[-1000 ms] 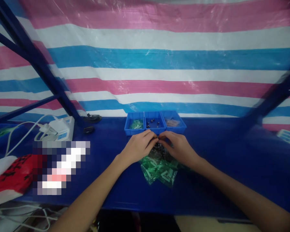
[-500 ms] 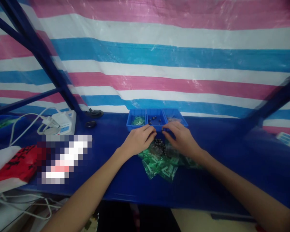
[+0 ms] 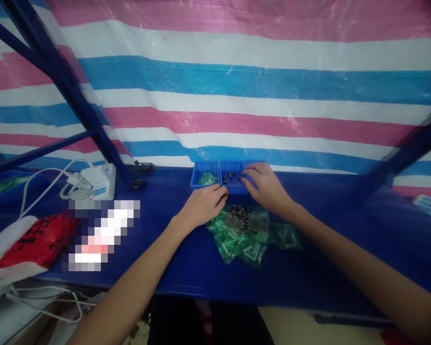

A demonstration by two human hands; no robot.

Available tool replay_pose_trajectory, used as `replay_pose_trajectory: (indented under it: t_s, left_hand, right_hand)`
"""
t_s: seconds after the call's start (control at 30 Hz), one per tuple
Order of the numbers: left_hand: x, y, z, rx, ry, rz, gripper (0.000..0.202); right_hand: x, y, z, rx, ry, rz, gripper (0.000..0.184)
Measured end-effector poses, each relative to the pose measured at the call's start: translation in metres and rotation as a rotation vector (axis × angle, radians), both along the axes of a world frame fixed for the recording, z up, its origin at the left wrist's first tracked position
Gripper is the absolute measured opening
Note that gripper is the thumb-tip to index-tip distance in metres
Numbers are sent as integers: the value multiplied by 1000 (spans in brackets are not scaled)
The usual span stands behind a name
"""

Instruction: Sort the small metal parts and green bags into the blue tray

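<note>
My left hand (image 3: 205, 203) is closed, fingers curled together just in front of a blue tray (image 3: 205, 187); whatever it may hold is hidden. Over the middle and right compartments reaches my right hand (image 3: 266, 186), its thumb and fingers apart with nothing visible between them. Small green pieces (image 3: 207, 178) lie in the left compartment and a few small black parts (image 3: 230, 176) in the middle one. My right hand covers much of the right compartment. Nearer me are green plastic packets (image 3: 233, 243), with a heap of small dark parts (image 3: 239, 214) at their top.
A white power strip (image 3: 102, 184) with cables stands at the left, near a red and white cloth item (image 3: 39, 239). Small black objects (image 3: 137, 184) lie behind. A blue bin (image 3: 17, 189) sits far left. Blue frame bars rise on both sides before a striped sheet (image 3: 237, 86).
My right hand has moved up and away from my left, from above the packets to the tray. My left hand has shifted slightly. More of the packets shows.
</note>
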State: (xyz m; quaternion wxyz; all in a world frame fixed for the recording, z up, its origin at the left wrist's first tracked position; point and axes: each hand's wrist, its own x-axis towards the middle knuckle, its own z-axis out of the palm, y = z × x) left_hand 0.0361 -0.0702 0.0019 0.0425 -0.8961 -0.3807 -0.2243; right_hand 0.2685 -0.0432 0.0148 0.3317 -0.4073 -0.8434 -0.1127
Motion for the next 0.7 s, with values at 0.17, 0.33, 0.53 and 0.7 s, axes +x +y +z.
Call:
replay_pose_trajectory:
  t_s: [0.17,0.33,0.53,0.7]
  left_hand:
    - [-6,3,1,-51,70,-16,18]
    - [-9,4,0,-95,130,-19,18]
    - [-7,3,1,-123,175,17,21]
    - [-5,2,2,-173,223,38,25]
  right_hand:
    - [0,-39,-6,-155,-21,139,23]
    - [-6,-46,-20,-286,-148,240,23]
    - [-9,-46,-21,-275,-174,247,25]
    - [-10,-48,-21,-282,-192,242,25]
